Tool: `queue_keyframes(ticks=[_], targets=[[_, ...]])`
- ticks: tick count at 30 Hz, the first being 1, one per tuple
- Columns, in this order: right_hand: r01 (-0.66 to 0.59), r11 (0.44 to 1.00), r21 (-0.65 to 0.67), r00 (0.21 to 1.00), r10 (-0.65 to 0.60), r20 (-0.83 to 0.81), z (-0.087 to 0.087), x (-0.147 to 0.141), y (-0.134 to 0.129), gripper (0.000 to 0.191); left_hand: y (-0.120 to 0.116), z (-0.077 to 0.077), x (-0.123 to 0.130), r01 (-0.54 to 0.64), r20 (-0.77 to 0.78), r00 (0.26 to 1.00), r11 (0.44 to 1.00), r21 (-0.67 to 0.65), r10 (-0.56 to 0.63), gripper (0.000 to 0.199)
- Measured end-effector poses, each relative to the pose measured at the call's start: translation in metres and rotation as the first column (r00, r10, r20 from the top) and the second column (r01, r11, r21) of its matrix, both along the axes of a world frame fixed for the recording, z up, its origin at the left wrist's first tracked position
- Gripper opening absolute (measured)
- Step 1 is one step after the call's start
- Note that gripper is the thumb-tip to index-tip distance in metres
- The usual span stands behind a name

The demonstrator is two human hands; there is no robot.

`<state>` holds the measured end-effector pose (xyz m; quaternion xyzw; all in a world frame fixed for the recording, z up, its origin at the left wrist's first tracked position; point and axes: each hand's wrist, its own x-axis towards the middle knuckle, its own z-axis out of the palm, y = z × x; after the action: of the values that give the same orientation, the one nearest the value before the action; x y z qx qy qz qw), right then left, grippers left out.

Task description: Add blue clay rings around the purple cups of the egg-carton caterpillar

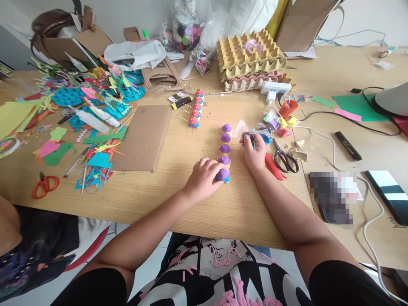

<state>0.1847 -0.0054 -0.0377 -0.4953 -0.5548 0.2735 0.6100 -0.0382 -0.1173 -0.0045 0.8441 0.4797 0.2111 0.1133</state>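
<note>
A strip of egg-carton cups [225, 149] stands lengthwise in front of me, topped with purple domes; blue shows around the nearest cup. My left hand [203, 178] grips that near end, thumb and fingers around the cup. To the right of the strip, my right hand [254, 152] is closed around a thin light-blue tool [254, 143], mostly hidden by the fingers. Beside that hand lie crumpled clear plastic [239, 128] and a blue packet [265, 138]. Farther back is a finished-looking carton caterpillar [196, 108] in red and blue, with pins sticking out.
Dark-handled scissors [287, 162] and a red packet [274, 166] lie right of my right hand. Egg trays [251, 59] are stacked behind. Left are a cardboard sheet [143, 138], paper scraps [98, 159] and orange scissors [45, 185]. Phones and cables occupy the right; another person sits left.
</note>
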Motion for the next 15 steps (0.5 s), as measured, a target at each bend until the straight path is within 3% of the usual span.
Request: queue_keyframes(ticks=[3, 5, 7, 9, 10, 12, 15], targets=[[0.019, 1.000, -0.017, 1.000, -0.019, -0.008, 0.000, 0.001, 0.001, 0.038, 0.024, 0.005, 0.009, -0.011, -0.047, 0.999, 1.000, -0.013, 0.010, 0.035], [0.025, 0.999, -0.025, 1.000, -0.025, -0.002, 0.001, 0.001, 0.000, 0.038, 0.038, 0.006, 0.015, -0.016, -0.032, 0.999, 1.000, -0.025, 0.015, 0.045], [0.028, 0.999, -0.029, 1.000, -0.028, -0.002, 0.001, 0.000, -0.001, 0.037, 0.050, 0.002, 0.018, -0.008, 0.064, 0.998, 1.000, 0.000, 0.008, 0.063], [0.042, 0.999, -0.030, 0.999, -0.042, -0.013, -0.001, -0.003, -0.001, 0.037, 0.062, -0.006, 0.018, -0.040, 0.268, 0.963, 0.997, 0.067, 0.021, 0.042], [0.062, 0.998, -0.029, 0.998, -0.062, -0.022, -0.002, -0.005, 0.000, 0.038, 0.067, -0.011, 0.016, -0.098, 0.392, 0.918, 0.990, 0.100, 0.052, 0.029], [0.132, 0.991, -0.032, 0.990, -0.134, -0.049, -0.004, -0.004, 0.003, 0.041, 0.078, -0.023, 0.012, -0.266, 0.630, 0.762, 0.959, 0.096, 0.148, 0.026], [0.280, 0.958, -0.063, 0.952, -0.285, -0.113, 0.001, 0.016, 0.015, 0.048, 0.091, -0.037, 0.005, -0.351, 0.797, 0.544, 0.934, -0.066, 0.261, 0.027]])
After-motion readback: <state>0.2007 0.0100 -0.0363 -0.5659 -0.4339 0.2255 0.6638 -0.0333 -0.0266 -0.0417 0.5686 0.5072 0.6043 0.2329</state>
